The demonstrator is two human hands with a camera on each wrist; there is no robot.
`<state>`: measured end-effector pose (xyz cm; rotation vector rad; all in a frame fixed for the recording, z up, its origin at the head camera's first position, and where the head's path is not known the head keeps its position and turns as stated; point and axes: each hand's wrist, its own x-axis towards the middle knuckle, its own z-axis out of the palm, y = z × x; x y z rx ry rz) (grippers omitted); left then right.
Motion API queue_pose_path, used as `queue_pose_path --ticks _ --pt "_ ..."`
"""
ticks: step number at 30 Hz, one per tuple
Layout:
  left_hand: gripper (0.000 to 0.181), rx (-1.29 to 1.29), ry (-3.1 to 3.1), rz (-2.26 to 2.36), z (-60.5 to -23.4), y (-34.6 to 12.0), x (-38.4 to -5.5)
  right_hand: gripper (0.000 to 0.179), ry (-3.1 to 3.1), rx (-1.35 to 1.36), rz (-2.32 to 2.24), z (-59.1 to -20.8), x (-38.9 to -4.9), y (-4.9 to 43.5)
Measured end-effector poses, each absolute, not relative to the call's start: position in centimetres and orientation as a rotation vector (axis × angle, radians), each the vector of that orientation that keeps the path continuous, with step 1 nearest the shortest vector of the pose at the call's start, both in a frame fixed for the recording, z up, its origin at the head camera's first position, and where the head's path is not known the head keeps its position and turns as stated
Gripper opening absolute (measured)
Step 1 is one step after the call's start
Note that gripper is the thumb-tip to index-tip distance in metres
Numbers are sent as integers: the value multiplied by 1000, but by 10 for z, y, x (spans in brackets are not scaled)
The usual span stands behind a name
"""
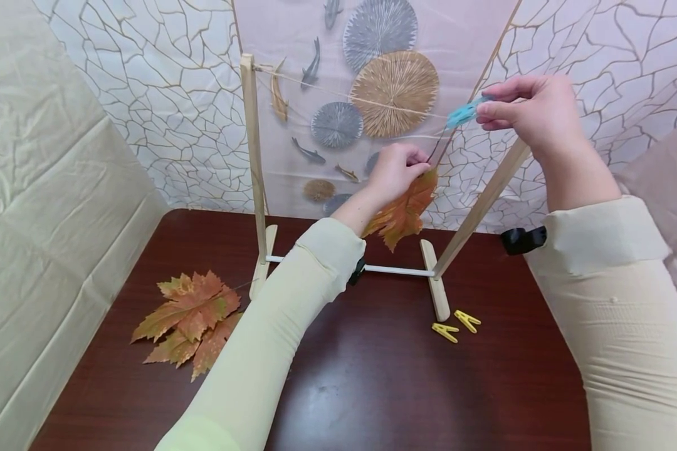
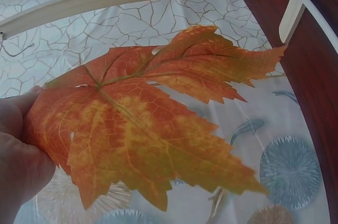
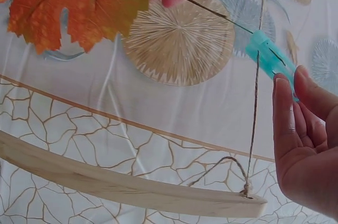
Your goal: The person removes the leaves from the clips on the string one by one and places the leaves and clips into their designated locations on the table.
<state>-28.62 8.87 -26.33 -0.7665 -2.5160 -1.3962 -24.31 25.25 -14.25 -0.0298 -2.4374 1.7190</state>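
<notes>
My right hand (image 1: 541, 113) pinches a turquoise clothespin (image 1: 464, 114) between thumb and fingers at the string (image 1: 338, 89) of a wooden frame. In the right wrist view, the clothespin's far end (image 3: 259, 44) meets both the string and the thin dark stem (image 3: 206, 8) of an orange leaf. My left hand (image 1: 397, 168) pinches that stem near the leaf blade. The orange and green maple-like leaf (image 1: 406, 210) hangs below the left hand; its veins and toothed edges show in the left wrist view.
The wooden frame's posts (image 1: 253, 150) stand on feet joined by a white rod (image 1: 397, 270). More autumn leaves (image 1: 194, 310) lie at the table's left, partly behind the left sleeve. Two yellow clothespins (image 1: 446, 332) lie by the right foot. A patterned cloth backdrop (image 1: 192, 75) hangs behind.
</notes>
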Motion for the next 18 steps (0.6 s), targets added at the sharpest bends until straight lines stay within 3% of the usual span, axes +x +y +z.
queue_pose_path --ticks 18 --pt "15 -836 -2527 -1392 -264 71 -282 14 -2150 58 1965 -129 -236 254"
